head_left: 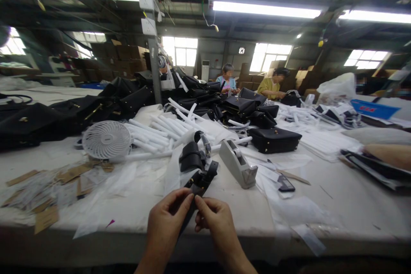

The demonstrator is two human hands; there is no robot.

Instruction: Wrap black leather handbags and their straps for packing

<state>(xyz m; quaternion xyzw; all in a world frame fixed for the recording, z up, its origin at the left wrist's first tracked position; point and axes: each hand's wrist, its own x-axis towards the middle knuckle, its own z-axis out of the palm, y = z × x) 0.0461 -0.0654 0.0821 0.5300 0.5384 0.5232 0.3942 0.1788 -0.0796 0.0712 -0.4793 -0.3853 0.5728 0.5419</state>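
Observation:
At the near edge of the table, my left hand and my right hand meet with thumbs almost touching. Between them runs a black strap with small gold-coloured metal fittings, and the fingers of both hands are pinched on it. One end hangs down toward me past the left thumb. Just beyond lies a rolled black strap on white paper. A grey tape dispenser stands to the right of it. My fingertips hide the exact spot being gripped.
White paper rolls and a white fan lie behind to the left, with cardboard tags nearer. Black bags are heaped farther back. A dark cutter-like tool is at right. Another person's arm rests at the right edge.

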